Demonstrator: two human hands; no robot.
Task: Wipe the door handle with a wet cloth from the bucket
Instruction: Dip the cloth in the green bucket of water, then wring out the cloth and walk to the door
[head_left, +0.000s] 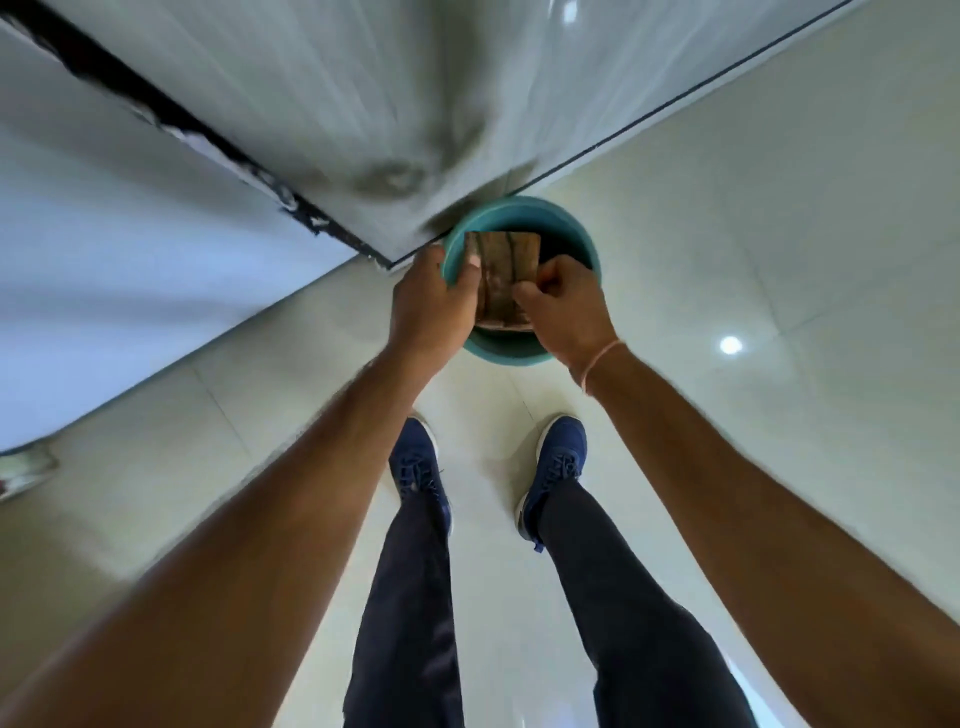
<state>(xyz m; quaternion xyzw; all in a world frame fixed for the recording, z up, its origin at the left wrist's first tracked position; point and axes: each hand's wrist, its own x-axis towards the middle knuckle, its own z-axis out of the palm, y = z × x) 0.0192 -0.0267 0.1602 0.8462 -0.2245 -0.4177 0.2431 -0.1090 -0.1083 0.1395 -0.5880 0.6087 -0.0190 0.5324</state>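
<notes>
While gripping a folded brown cloth (506, 278) over the teal bucket (576, 231) on the tiled floor (753, 218): far left, door edge (332, 156), bottom corner touching or just beside the bucket rim. Left hand (434, 306), fingers curled on the cloth's left edge. Right hand (563, 309), fingers pinched shut on its right edge. Near, below, blue shoes (418, 467).

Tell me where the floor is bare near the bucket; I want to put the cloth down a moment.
Bare tile lies right of the bucket, out past the right hand, and between the bucket and the shoes. Behind and left it is crowded: the door edge meets the rim, and both hands hold the cloth over it.
</notes>
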